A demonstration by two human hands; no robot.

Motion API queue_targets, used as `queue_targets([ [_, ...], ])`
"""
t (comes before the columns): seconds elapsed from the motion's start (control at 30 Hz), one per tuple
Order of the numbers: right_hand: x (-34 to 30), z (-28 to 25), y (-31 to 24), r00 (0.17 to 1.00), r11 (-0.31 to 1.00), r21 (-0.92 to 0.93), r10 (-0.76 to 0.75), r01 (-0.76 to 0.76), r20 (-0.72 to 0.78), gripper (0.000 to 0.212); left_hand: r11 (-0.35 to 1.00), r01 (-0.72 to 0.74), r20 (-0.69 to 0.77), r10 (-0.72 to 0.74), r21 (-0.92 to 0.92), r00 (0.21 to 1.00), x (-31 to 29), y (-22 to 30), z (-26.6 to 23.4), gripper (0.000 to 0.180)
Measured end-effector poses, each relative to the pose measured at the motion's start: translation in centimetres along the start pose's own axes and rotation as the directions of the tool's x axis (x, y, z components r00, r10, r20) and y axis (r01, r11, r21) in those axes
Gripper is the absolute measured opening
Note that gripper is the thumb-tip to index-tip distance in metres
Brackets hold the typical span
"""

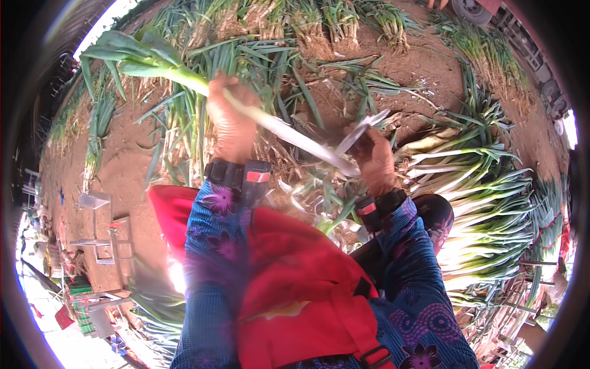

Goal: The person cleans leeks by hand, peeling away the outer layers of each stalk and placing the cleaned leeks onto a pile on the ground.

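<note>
My left hand (232, 111) is closed round the stalk of a long green onion (279, 128). Its green leaves spread up to the left, and its white stem slants down to the right. My right hand (376, 157) is closed beside the white lower end. Between its fingers a thin pale strip (364, 128) sticks up at a slant; blur hides whether it is peeled skin or a blade. Peeled scraps (307, 190) lie on the ground below the stem. To the right of my right hand lies a large pile of cleaned green onions (473, 209), white ends toward me.
Bundles of unpeeled green onions (264, 21) stand on the brown soil (424, 61) ahead. Loose leaves (344, 80) are strewn nearer. A metal-framed stand (98, 227) is at left. A vehicle wheel (472, 11) shows at far right. Red apron cloth (295, 264) covers my lap.
</note>
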State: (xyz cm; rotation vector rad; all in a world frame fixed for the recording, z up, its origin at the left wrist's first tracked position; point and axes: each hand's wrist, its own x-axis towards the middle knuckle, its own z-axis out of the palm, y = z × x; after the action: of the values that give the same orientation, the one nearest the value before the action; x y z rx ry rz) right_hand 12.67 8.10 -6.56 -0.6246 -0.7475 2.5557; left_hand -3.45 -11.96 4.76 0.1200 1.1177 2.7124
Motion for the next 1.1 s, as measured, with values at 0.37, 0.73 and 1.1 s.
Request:
queue_targets([
  [0.37,2.9,-2.7,-8.3,0.876,-0.047,-0.975,-0.431,0.219,0.218,0.027,0.991,0.053,0.144,-0.070,0.120,0.987,-0.1,3.1,-2.1,0.033],
  [0.73,-4.8,6.2,-0.6,0.774,0.610,-0.756,0.351,0.238,0.527,0.027,0.937,0.344,0.485,-0.331,0.064,0.810,-1.6,-2.1,1.8,0.036],
  [1.1,-4.5,5.0,-1.2,0.731,0.588,-0.773,0.416,0.238,0.541,0.025,0.898,0.435,0.632,-0.374,0.065,0.678,-1.5,-3.5,1.7,0.036],
])
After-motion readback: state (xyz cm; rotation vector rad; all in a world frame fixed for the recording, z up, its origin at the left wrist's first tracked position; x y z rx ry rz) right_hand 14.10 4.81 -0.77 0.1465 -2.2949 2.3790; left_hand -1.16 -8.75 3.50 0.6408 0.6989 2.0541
